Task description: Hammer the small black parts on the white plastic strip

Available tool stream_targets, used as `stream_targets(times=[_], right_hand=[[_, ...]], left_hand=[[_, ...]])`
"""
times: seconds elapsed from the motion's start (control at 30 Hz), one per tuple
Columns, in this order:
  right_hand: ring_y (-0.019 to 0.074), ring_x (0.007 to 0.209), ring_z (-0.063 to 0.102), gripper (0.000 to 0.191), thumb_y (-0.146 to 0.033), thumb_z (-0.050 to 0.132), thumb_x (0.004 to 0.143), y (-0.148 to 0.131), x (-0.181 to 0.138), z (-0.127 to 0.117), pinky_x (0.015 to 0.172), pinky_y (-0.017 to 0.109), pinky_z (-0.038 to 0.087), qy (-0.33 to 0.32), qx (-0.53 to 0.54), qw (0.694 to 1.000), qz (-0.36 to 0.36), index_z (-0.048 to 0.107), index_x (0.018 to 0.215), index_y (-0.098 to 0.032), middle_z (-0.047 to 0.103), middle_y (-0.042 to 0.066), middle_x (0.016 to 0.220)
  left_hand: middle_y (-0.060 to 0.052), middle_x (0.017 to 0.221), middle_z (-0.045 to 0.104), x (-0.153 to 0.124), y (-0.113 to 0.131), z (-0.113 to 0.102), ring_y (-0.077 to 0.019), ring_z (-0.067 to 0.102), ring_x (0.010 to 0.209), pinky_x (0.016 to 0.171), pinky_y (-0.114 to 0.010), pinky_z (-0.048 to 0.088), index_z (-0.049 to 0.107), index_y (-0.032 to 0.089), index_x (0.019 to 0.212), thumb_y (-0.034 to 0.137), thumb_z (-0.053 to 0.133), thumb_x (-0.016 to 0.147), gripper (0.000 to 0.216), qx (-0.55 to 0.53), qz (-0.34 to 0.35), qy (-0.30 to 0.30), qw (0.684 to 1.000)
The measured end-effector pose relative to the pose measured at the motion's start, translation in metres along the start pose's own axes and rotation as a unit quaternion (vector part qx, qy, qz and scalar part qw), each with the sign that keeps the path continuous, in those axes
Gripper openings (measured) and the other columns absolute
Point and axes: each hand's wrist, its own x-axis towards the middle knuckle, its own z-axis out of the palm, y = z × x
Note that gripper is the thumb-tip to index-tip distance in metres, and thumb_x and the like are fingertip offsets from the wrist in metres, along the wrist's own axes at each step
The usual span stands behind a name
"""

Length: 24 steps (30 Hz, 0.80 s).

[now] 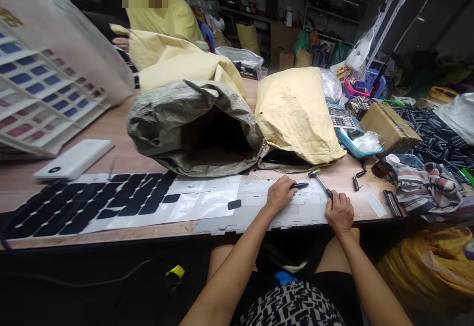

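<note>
The room is a crowded workshop with shelves at the back, and a long wooden desk (118,128) carries the work. On it, at 12 o'clock from the hands, lie an open grey woven sack (192,123) and a yellow sack (296,108). At 2 o'clock stand a calculator (341,117) and a cardboard box (388,126). A person in a yellow shirt (174,17) sits at the far side.

The left hand (279,195) rests on a pale flat strip (237,222) at the near edge of the desk. Its fingers are together, pinching a small black piece (299,185) and holding it flat against the strip. The right hand (338,213) is just at 3 o'clock of it, fingers wrapped tight around the handle of a small hammer (321,183). The metal head points to 11 o'clock and sits close to the black piece. I cannot tell whether it touches it.

At 9 o'clock, many black oval pads (92,202) lie in rows on a sheet, beside a white power bank (74,159).

I judge that the step in hand is placing the piece for a hammer blow. The next move calls for a steady left hand, with its fingertips kept clear of the head, and a short, light stroke.
</note>
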Motion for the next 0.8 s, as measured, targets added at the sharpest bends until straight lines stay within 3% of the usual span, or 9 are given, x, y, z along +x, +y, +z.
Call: stream_targets(times=[0.17, 0.33, 0.57, 0.8], right_hand=[[0.0211, 0.087, 0.048, 0.031, -0.026, 0.047, 0.093, 0.004, 0.003, -0.001, 0.074, 0.031, 0.036, -0.021, 0.026, 0.999, 0.012, 0.062, 0.119, -0.019, 0.057, 0.008, 0.095], [0.021, 0.091, 0.054, 0.033, -0.027, 0.044, 0.095, 0.007, -0.001, -0.008, 0.079, 0.031, 0.044, -0.038, 0.145, 0.988, 0.026, 0.063, 0.12, -0.018, 0.06, 0.008, 0.095], [0.0198, 0.101, 0.061, 0.036, -0.033, 0.04, 0.099, -0.016, -0.027, -0.041, 0.093, 0.034, 0.049, -0.05, 0.382, 0.923, 0.012, 0.063, 0.124, -0.02, 0.065, 0.009, 0.107], [0.0196, 0.089, 0.064, 0.035, -0.037, 0.044, 0.097, -0.02, -0.032, -0.04, 0.084, 0.033, 0.053, -0.101, 0.399, 0.911, 0.03, 0.068, 0.114, -0.018, 0.067, 0.008, 0.092]], left_hand=[[-0.002, 0.101, 0.063, 0.0, -0.004, 0.003, -0.0175, 0.061, 0.096, 0.079, -0.027, 0.046, 0.071, 0.027, 0.107, 0.031, 0.062, 0.088, 0.022, -0.004, 0.015, -0.001, 1.0], [0.0, 0.1, 0.064, 0.004, -0.008, 0.005, -0.0171, 0.061, 0.098, 0.079, -0.027, 0.045, 0.072, 0.029, 0.107, 0.031, 0.064, 0.086, 0.022, -0.026, -0.007, -0.009, 1.0], [0.002, 0.096, 0.062, 0.006, -0.008, 0.001, -0.0159, 0.06, 0.094, 0.08, -0.027, 0.043, 0.073, 0.03, 0.102, 0.032, 0.065, 0.085, 0.019, -0.053, -0.02, -0.019, 0.998], [0.001, 0.098, 0.062, 0.006, -0.004, -0.001, -0.0166, 0.059, 0.098, 0.082, -0.027, 0.043, 0.073, 0.031, 0.103, 0.032, 0.066, 0.085, 0.02, -0.05, -0.032, -0.03, 0.998]])
